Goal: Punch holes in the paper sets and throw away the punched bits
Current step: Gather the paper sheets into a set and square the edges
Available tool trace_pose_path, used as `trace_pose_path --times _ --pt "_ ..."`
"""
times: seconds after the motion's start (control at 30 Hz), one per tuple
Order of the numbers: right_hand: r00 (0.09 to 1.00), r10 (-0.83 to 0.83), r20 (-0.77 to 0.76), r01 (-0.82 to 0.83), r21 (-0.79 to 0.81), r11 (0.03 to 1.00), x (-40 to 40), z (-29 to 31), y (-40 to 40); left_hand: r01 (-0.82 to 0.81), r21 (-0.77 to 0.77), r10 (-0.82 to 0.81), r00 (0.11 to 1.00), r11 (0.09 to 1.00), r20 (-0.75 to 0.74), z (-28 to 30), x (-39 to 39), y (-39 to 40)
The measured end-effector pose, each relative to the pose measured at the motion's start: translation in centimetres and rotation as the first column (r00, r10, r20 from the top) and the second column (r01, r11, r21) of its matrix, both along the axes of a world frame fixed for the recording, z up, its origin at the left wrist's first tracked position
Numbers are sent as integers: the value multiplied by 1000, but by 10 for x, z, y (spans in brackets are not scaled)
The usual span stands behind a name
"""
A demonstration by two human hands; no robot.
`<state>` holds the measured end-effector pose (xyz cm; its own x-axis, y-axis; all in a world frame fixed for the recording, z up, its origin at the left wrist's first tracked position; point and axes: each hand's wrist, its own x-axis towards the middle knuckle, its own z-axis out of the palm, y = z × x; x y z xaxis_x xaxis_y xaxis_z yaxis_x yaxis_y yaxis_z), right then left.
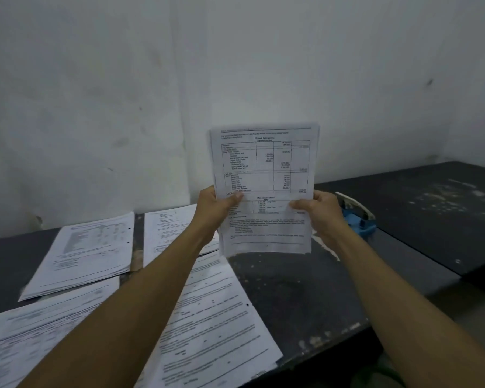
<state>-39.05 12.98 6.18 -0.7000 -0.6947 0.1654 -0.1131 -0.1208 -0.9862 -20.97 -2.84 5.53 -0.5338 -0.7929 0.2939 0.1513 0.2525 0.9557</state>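
Note:
I hold a set of printed paper sheets upright in the air above the dark table. My left hand grips its left edge and my right hand grips its right edge, thumbs on the front. A blue hole punch with a pale lever sits on the table just behind and right of my right hand, partly hidden by it. Another paper set at far left shows two punched holes along its right edge.
Several other paper sets lie flat on the left half of the table: one at the back, one in front, one at the near left. A second dark table adjoins at right. A white wall stands behind.

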Motion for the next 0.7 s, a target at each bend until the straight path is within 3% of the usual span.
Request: trace_pose_path --times 0.27,0.5,0.7 --pt "995 -96 -40 95 -25 995 -20 -9 26 -47 -61 49 998 997 28 1 -33 25" --pt "945 -301 -130 268 -223 937 -9 9 28 -98 -147 86 992 984 -89 22 -48 35" --pt "937 -342 -71 335 -91 938 5 -40 27 -88 -49 88 996 995 -1 -25 -51 50"
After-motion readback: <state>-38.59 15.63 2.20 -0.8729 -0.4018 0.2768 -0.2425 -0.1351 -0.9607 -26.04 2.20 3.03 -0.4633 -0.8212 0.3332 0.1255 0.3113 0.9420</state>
